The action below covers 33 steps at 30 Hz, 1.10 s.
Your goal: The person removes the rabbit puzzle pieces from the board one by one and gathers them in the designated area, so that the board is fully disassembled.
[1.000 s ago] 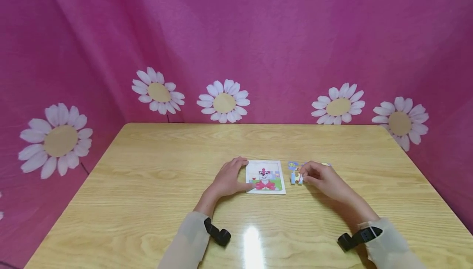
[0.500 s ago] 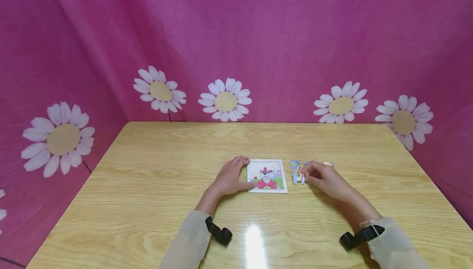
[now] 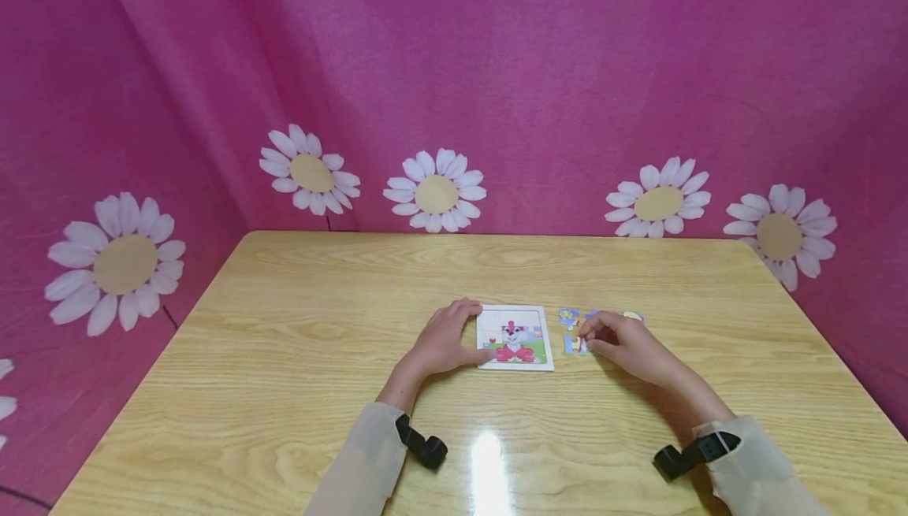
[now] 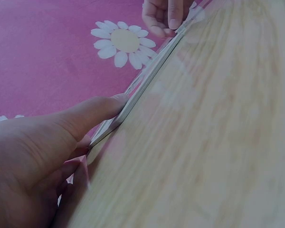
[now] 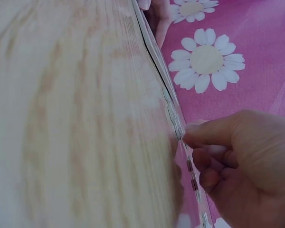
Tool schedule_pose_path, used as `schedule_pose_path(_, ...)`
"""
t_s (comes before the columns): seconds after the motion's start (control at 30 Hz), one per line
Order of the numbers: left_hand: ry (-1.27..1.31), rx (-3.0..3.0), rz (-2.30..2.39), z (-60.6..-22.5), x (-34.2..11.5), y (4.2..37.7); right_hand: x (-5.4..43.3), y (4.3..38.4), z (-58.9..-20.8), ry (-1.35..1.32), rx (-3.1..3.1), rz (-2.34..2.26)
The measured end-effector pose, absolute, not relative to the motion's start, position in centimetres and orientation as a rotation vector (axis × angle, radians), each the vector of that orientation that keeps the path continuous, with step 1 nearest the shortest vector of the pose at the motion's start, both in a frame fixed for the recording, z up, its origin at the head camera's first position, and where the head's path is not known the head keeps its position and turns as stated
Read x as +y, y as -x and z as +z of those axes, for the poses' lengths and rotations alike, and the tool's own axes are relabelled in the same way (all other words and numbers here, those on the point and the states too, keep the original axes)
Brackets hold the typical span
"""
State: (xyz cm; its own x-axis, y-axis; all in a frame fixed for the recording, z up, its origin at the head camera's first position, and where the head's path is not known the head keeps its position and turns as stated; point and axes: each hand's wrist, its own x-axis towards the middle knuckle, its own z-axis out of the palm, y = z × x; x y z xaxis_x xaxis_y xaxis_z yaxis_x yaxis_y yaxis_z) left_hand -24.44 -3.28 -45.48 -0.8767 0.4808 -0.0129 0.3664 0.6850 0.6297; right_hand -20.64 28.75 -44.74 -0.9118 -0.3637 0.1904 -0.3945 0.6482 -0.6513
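A square puzzle tray (image 3: 516, 366) with a white rim lies in the middle of the table, showing a partly filled picture of a pink and white animal. My left hand (image 3: 443, 340) holds its left side, thumb on the lower left corner and fingers at the upper left. In the left wrist view the thumb of the left hand (image 4: 42, 142) lies over the tray's edge (image 4: 145, 88). To the right, my right hand (image 3: 624, 345) pinches a light blue and white puzzle piece (image 3: 571, 345) at table level. The fingers hide part of this piece.
Several loose puzzle pieces (image 3: 568, 317) lie beside and behind the right hand, some partly hidden by it. A yellow-and-purple piece (image 3: 634, 316) shows beyond the knuckles. The wooden table (image 3: 284, 358) meets a pink curtain (image 3: 539, 90) with white daisies at the back.
The head view has shifted slightly. Both hands keep about the same places, while the piece at my right fingertips has turned a little and now looks flatter.
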Motion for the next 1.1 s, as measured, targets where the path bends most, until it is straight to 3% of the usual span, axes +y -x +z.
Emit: schedule_pose_path(1.1, -0.683, 2.704, 0.957, -45.5, -3.3, 24.7, 20.4, 24.0, -44.0, -0.74, -2.939, 1.181)
